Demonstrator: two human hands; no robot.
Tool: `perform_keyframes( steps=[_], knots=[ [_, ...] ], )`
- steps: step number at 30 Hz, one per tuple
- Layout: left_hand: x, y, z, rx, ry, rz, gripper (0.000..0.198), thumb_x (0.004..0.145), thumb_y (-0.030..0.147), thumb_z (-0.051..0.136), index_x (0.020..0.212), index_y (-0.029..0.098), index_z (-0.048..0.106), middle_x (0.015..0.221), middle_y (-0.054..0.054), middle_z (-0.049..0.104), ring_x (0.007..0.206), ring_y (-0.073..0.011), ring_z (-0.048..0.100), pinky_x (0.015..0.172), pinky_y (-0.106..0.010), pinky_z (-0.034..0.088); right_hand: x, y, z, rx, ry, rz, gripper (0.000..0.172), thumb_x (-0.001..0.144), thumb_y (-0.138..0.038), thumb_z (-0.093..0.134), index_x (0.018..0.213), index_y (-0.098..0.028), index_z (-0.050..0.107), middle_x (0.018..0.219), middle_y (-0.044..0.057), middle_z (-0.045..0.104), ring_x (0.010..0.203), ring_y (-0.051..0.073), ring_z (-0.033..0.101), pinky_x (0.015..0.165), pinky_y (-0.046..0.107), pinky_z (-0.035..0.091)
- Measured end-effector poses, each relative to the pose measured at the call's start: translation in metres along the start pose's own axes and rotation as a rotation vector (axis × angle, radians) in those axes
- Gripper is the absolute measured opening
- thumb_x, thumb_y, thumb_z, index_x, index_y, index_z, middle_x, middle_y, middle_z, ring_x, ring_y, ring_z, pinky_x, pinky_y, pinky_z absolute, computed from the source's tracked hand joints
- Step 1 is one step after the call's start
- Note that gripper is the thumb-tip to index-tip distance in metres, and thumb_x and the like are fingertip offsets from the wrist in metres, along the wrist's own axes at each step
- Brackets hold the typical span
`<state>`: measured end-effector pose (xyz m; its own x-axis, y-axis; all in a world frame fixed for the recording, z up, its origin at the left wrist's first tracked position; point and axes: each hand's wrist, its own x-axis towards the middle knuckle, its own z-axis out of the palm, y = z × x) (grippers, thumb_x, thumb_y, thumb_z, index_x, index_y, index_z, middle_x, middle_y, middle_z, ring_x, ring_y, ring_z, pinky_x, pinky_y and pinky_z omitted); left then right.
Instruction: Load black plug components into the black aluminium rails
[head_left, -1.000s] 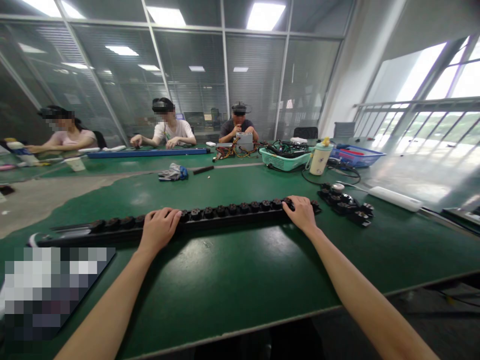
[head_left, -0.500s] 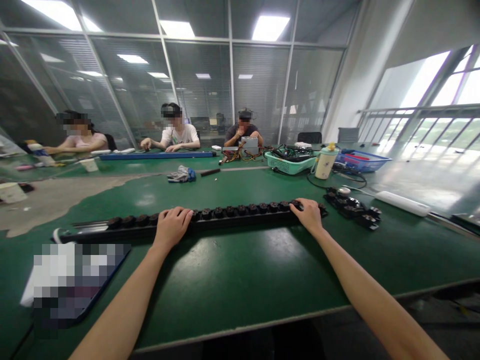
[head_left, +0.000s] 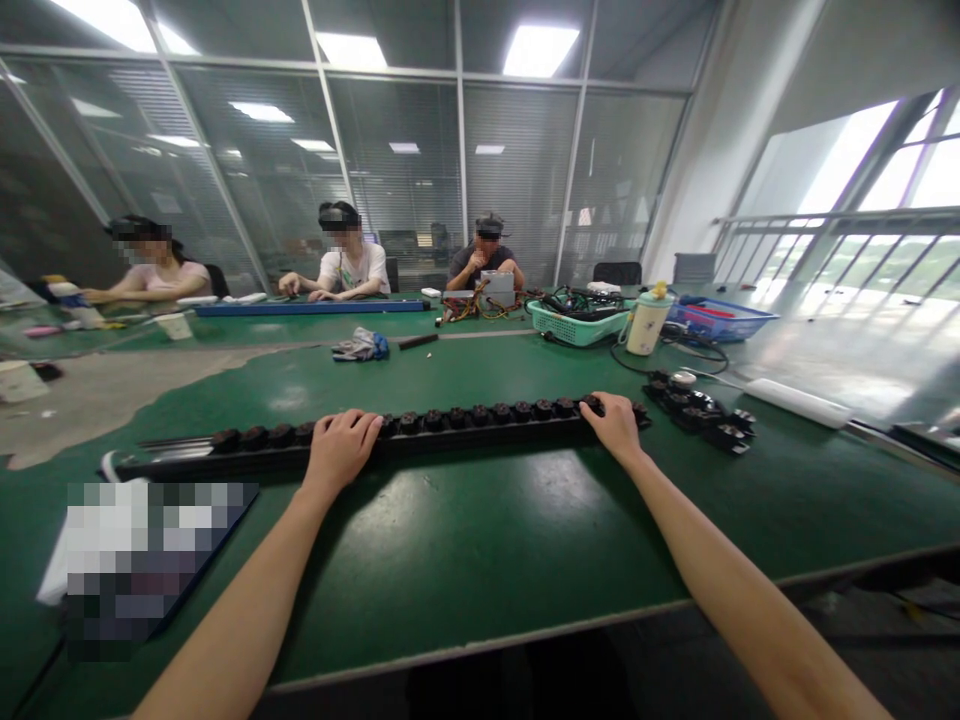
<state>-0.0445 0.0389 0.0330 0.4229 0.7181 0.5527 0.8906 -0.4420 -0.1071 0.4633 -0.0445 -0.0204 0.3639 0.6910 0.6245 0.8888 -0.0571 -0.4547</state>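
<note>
The left hand (head_left: 339, 450) and right hand (head_left: 616, 427), well apart, clasp a long black socket strip (head_left: 480, 418). Loose black sockets (head_left: 697, 412) lie just beyond the right hand

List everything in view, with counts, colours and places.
workbench: one, green, under everything
socket bar: one, black, across the bench
loose connectors: several, black, right of the bar
plastic bar: one, white, far right
teal basket: one, teal, far side
blue basket: one, blue, far right
flask: one, cream, between the baskets
co-workers: three, seated beyond the bench
left hand: one, on the bar
right hand: one, on the bar's right end
</note>
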Motion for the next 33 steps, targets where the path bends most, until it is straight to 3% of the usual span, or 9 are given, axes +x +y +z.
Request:
perform_keyframes(
  steps=[13, 33],
  knots=[
    [-0.001, -0.001, 0.003, 0.036, 0.015, 0.015, 0.049, 0.107, 0.043, 0.030, 0.113, 0.020, 0.073, 0.115, -0.011, 0.073, 0.108, -0.0289, 0.064, 0.097, -0.046, 0.038, 0.003, 0.012, 0.007, 0.050, 0.009, -0.011, 0.048, 0.090, -0.054, 0.053, 0.105, -0.015, 0.075, 0.108, 0.018, 0.075, 0.109, 0.034, 0.061, 0.099, 0.048, 0.046],
    [0.004, -0.003, 0.013, 0.015, 0.081, -0.002, 0.049, 0.107, 0.044, 0.030, 0.109, 0.020, 0.073, 0.112, -0.010, 0.073, 0.103, -0.0287, 0.064, 0.097, -0.047, 0.037, 0.005, 0.009, 0.009, 0.052, 0.020, -0.033, 0.052, 0.091, -0.060, 0.054, 0.106, -0.016, 0.076, 0.110, 0.017, 0.075, 0.110, 0.034, 0.062, 0.102, 0.051, 0.045]
  ],
)
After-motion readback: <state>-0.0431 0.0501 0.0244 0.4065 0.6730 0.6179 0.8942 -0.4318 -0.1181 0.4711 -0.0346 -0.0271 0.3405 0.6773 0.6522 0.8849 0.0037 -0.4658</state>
